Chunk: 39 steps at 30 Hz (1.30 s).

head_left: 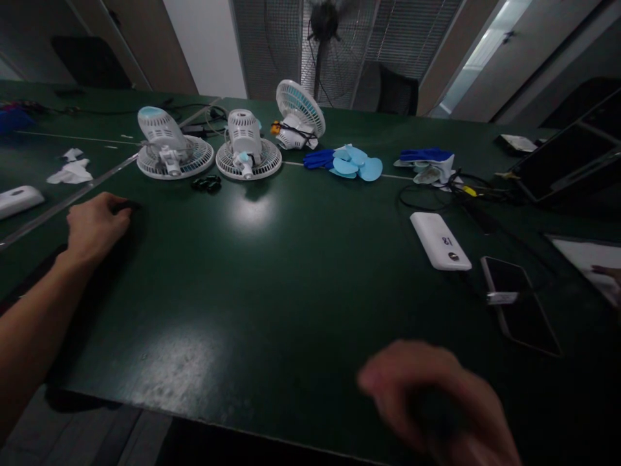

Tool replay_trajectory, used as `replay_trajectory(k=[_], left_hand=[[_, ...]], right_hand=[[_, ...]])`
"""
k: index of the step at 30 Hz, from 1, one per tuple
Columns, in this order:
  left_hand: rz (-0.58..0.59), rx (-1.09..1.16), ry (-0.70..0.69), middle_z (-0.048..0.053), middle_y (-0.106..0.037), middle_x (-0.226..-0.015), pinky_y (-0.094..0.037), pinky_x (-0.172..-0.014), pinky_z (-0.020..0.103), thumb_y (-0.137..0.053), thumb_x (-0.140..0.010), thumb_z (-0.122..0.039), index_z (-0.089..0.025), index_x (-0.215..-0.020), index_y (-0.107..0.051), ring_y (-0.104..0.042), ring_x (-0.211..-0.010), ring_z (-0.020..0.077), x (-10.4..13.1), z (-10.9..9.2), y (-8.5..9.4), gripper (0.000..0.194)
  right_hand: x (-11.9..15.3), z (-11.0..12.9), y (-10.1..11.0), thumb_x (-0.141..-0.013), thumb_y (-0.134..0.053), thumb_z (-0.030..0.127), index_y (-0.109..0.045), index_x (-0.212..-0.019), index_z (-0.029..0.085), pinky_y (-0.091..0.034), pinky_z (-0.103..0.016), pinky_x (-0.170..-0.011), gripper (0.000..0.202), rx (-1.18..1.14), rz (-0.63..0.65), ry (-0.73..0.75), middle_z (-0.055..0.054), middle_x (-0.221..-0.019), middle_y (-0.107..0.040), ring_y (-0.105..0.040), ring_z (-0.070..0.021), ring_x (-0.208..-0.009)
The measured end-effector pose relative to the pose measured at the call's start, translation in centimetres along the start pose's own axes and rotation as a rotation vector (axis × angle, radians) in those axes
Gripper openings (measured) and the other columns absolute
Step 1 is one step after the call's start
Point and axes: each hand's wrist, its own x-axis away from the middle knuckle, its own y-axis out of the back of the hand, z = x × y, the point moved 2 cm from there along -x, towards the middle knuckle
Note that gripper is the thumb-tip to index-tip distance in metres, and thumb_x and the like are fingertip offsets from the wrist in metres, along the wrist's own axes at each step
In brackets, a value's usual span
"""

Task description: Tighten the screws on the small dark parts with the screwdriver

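Note:
My left hand (pixel 96 225) reaches over the left part of the green table (pixel 301 259). Its fingers are closed round a small black object (pixel 127 206), whose kind I cannot make out. Several black knob-like pieces (pixel 207 184) lie to the right of that hand, in front of two white fans (pixel 172 155) set grille down. Close to the near edge, my right hand (pixel 436 395) is raised and smeared by motion. Its fingers look curled, but whether anything is in them is hidden.
At the back stand a tilted white fan (pixel 298 116), light-blue fan blades (pixel 356 163) and gloves (pixel 427 162). To the right lie a white power bank (pixel 439 241), a phone (pixel 521 304) and cables. Crumpled tissue (pixel 70 171) lies left.

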Motion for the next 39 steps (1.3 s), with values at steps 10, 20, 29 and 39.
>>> replay_trajectory(k=[10, 20, 29, 39], left_hand=[[-0.008, 0.165, 0.016, 0.002, -0.062, -0.090, -0.041, -0.095, 0.032, -0.063, -0.080, -0.029, -0.008, -0.129, -0.062, -0.053, -0.085, 0.0195, 0.7, -0.2, 0.6, 0.053], [0.090, -0.076, 0.034, 0.003, -0.054, -0.079, -0.043, -0.081, 0.031, -0.056, -0.087, -0.029, -0.008, -0.133, -0.063, -0.046, -0.073, 0.0204, -0.6, 1.9, 0.5, 0.051], [0.056, -0.103, 0.024, 0.002, -0.063, -0.085, -0.035, -0.070, 0.026, -0.060, -0.086, -0.029, -0.011, -0.124, -0.066, -0.045, -0.071, 0.0187, 0.2, 1.0, 1.3, 0.042], [0.082, -0.025, 0.045, 0.002, -0.058, -0.084, -0.034, -0.070, 0.024, -0.067, -0.084, -0.030, -0.006, -0.123, -0.061, -0.049, -0.075, 0.0184, 0.0, 1.3, 1.8, 0.046]], right_hand=[[-5.4, -11.1, 0.4, -0.101, -0.053, 0.031, -0.064, -0.120, 0.019, -0.049, -0.028, -0.062, 0.025, 0.668, 0.166, -0.024, -0.007, -0.100, -0.075, -0.069, -0.0187, -0.081], [-5.1, -11.6, 0.7, -0.102, -0.054, 0.035, -0.064, -0.118, 0.020, -0.053, -0.032, -0.070, 0.024, 0.597, 0.139, -0.054, -0.006, -0.103, -0.075, -0.071, -0.0208, -0.089], [-4.9, -11.5, 0.9, -0.102, -0.054, 0.034, -0.064, -0.119, 0.021, -0.054, -0.032, -0.073, 0.023, 0.557, 0.148, -0.058, -0.005, -0.103, -0.074, -0.070, -0.0198, -0.088], [-4.7, -11.5, 1.1, -0.102, -0.055, 0.033, -0.064, -0.121, 0.021, -0.055, -0.031, -0.073, 0.024, 0.545, 0.147, -0.045, -0.005, -0.104, -0.074, -0.071, -0.0189, -0.088]])
